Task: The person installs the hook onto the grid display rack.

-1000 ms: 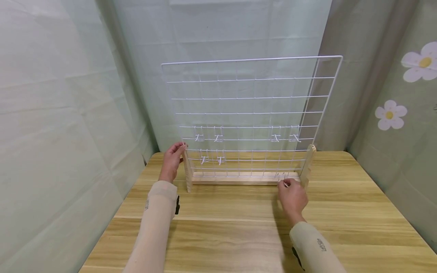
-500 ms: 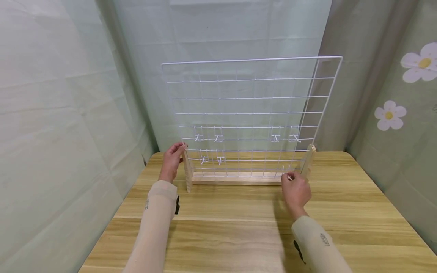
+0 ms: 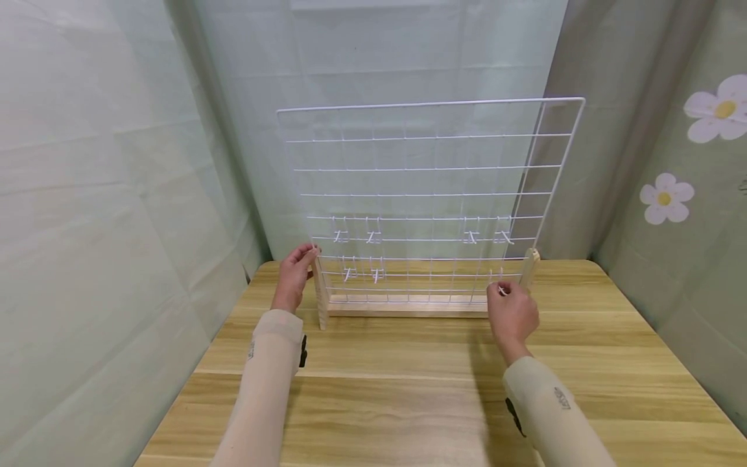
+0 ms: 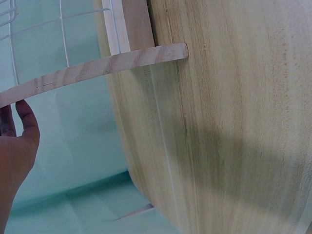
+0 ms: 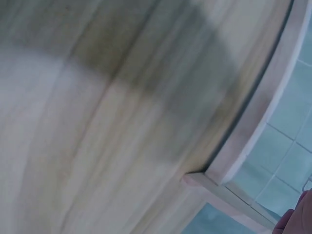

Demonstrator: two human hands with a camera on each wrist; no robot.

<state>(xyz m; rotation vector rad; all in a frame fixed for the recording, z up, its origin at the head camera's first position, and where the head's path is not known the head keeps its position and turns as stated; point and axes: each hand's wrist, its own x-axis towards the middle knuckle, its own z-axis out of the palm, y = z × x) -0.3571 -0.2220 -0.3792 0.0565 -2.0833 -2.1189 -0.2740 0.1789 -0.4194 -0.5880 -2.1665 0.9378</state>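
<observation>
A white wire grid panel (image 3: 430, 104) stands upright in a wooden stand, between a left side post (image 3: 320, 295) and a right side post (image 3: 530, 267). My left hand (image 3: 294, 275) holds the upper end of the left post; in the left wrist view its thumb and a finger meet the post's edge. My right hand (image 3: 513, 318) pinches a small white wire hook (image 3: 503, 291) before the grid's lower right; its prongs point up above the fingers. Whether it touches the grid I cannot tell. In the right wrist view only a bit of the hand (image 5: 298, 217) shows.
Several white hooks hang on the grid, among them a left pair (image 3: 372, 237), a right one (image 3: 471, 237) and a lower one (image 3: 377, 274). A wooden base bar (image 3: 408, 307) joins the posts. The stand is on a wooden table (image 3: 397, 402), with cloth curtains (image 3: 146, 194) around.
My right hand has moved up and slightly right with the hook, from near the base bar to higher in front of the grid. The left hand stays on the left post.
</observation>
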